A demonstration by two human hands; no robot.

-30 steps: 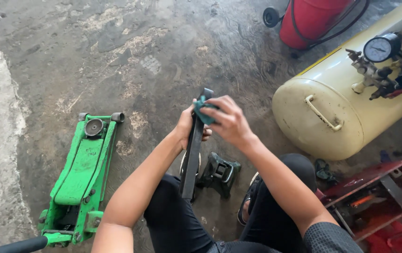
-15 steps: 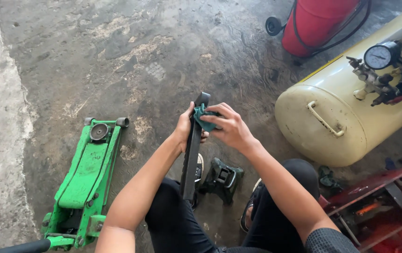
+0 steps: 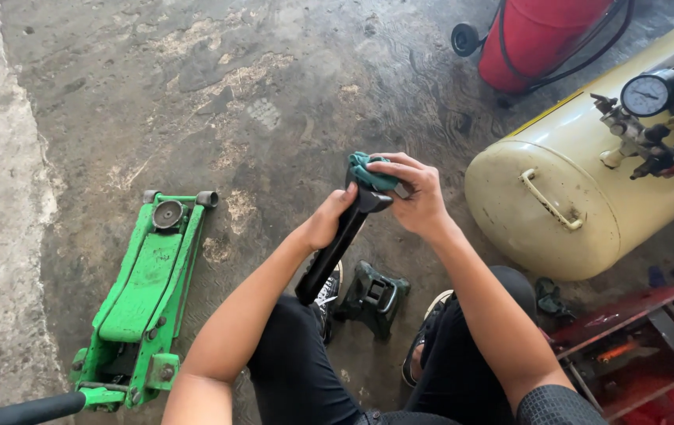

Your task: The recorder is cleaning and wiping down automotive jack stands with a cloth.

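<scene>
Fingers (image 3: 400, 169) of the right hand (image 3: 416, 197) curl shut over a teal rag (image 3: 368, 171), pressing it onto the top end of a long black bar (image 3: 341, 244); left hand (image 3: 327, 220) wraps closed round the bar just below that, thumb up along its side. Bar sits mid-frame, tilted, upper end toward the far right, lower end resting approx. on the person's left knee, black trousers (image 3: 298, 370) under it. Rag covers the bar tip, so what's beneath can't be made out. Just near & right of the bar's lower end, a small black bracket-like part (image 3: 375, 295) stands on the floor between the person's feet, next to a dark shoe w/ white laces (image 3: 327, 290). Left of the legs lies a green floor jack (image 3: 144, 295), round saddle at its far end, black handle (image 3: 22, 411) poking out at the near left corner. Concrete floor (image 3: 219, 94) is stained & dusty, w/ a paler strip along the left edge. On the right, well apart from the hands, a cream air tank (image 3: 557, 205) lies on its side w/ a handle & a round gauge (image 3: 650, 93) on top. Far right: a red cylinder (image 3: 537, 35) w/ black hose. Near right: a red metal frame (image 3: 644, 346), and a dark crumpled rag (image 3: 551, 297) on the floor by the tank.
</scene>
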